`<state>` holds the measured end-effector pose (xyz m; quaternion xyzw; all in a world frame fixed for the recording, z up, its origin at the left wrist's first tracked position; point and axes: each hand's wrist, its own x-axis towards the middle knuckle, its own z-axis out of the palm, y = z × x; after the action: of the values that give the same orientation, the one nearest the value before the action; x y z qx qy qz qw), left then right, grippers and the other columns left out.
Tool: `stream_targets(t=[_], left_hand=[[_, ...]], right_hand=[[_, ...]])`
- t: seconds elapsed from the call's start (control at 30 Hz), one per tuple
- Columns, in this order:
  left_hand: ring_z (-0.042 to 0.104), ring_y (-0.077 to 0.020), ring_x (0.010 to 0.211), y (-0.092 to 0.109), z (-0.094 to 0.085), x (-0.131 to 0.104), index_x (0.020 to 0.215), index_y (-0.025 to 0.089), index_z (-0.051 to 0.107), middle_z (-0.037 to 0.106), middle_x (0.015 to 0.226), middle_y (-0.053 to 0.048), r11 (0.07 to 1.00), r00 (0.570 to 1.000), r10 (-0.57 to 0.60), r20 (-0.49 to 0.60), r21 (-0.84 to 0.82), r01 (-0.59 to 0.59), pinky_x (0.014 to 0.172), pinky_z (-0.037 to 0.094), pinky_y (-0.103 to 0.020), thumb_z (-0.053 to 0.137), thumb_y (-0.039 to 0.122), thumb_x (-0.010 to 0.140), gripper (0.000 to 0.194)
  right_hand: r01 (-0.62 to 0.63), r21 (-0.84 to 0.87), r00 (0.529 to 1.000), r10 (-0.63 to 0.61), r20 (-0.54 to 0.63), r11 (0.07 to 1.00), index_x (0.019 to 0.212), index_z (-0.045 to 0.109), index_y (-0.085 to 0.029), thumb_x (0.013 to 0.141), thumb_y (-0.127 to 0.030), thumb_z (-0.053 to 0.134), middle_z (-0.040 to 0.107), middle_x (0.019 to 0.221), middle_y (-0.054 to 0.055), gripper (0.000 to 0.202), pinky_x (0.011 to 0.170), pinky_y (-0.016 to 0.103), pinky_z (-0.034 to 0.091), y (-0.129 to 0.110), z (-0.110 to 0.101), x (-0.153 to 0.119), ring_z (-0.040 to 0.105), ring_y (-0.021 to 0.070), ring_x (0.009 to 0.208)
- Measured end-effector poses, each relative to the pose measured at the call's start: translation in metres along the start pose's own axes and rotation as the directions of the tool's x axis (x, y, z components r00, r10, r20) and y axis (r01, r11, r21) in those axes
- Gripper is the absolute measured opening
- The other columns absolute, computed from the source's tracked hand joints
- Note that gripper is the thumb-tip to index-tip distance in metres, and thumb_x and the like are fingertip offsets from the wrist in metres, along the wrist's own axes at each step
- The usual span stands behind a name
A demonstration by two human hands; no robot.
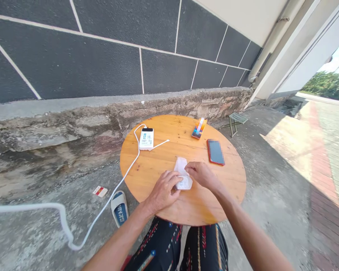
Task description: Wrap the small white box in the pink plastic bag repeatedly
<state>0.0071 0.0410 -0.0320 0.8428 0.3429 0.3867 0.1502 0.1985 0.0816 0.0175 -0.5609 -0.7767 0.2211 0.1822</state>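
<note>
On the near half of the round wooden table lies a small white translucent plastic packet (pixel 184 183), with a thin, film-like part stretching away from me. Its exact kind is hard to make out. My left hand (pixel 164 189) grips it from the left, fingers across the top and thumb near the front edge. From the right, my right hand (pixel 201 174) is closed, fingertips pinched at the edge of the film-like part. What lies inside the packet is unclear.
The wooden table (pixel 169 131) also carries a white power bank (pixel 146 139) with a cable (pixel 133 162), an orange tape dispenser (pixel 199 128) and a phone (pixel 216 152). A slipper (pixel 119 209), a small card (pixel 100 191) and a folding stool (pixel 237 118) stand around it.
</note>
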Motion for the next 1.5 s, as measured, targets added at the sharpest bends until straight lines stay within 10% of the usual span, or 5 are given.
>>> stream_targets(t=[0.33,0.57,0.8,1.2,1.5], left_hand=[[0.051,-0.0211,0.107,-0.005,-0.003,0.002,0.106,0.019,0.057,0.059,0.114,-0.006,0.999,1.0,-0.018,0.014,-0.048,0.018,0.095,0.041,-0.037,0.056,0.005,0.068,0.04],[0.055,-0.0209,0.098,-0.006,-0.011,0.016,0.097,0.02,0.057,0.061,0.103,-0.005,0.996,0.993,-0.044,0.109,-0.077,0.052,0.087,0.043,-0.034,0.056,0.009,0.066,0.033],[0.055,-0.0146,0.07,-0.012,-0.02,0.041,0.096,0.019,0.058,0.061,0.09,-0.001,0.965,0.952,-0.201,0.233,-0.122,0.233,0.064,0.041,-0.026,0.059,0.016,0.063,0.033],[0.052,-0.0121,0.064,-0.031,-0.019,0.064,0.096,0.016,0.067,0.062,0.073,0.002,0.915,0.876,-0.288,0.387,-0.159,0.371,0.059,0.036,-0.022,0.055,0.024,0.072,0.028],[0.057,-0.0207,0.1,0.006,-0.017,0.01,0.12,0.021,0.057,0.058,0.109,-0.007,0.939,0.939,-0.339,0.05,-0.046,0.341,0.086,0.047,-0.033,0.056,0.026,0.08,0.041]], right_hand=[[-0.081,0.036,0.971,0.071,0.229,0.996,0.053,0.047,-0.016,0.082,-0.022,0.042,0.044,0.053,-0.003,0.029,0.049,0.024,0.023,-0.003,0.012,0.025,0.036,0.0086,0.05],[-0.102,0.212,0.962,0.042,0.269,0.972,0.06,0.052,-0.015,0.089,-0.055,0.035,0.046,0.056,-0.001,0.052,0.049,0.023,0.028,0.006,0.013,0.021,0.037,0.0097,0.054],[-0.003,0.348,0.992,-0.043,0.122,0.937,0.074,0.061,-0.014,0.092,-0.052,0.034,0.059,0.07,0.002,0.05,0.059,0.025,0.037,0.004,0.005,0.014,0.048,0.0135,0.064],[0.187,-0.085,0.973,-0.196,-0.12,0.979,0.122,0.056,-0.017,0.075,-0.027,0.066,0.058,0.122,0.012,0.049,0.095,0.041,0.039,0.005,0.018,-0.022,0.054,0.0262,0.11],[0.136,-0.075,0.989,-0.13,0.071,0.988,0.092,0.067,-0.018,0.071,-0.029,0.067,0.069,0.094,0.008,0.023,0.075,0.029,0.042,-0.023,0.008,-0.036,0.062,0.0214,0.084]])
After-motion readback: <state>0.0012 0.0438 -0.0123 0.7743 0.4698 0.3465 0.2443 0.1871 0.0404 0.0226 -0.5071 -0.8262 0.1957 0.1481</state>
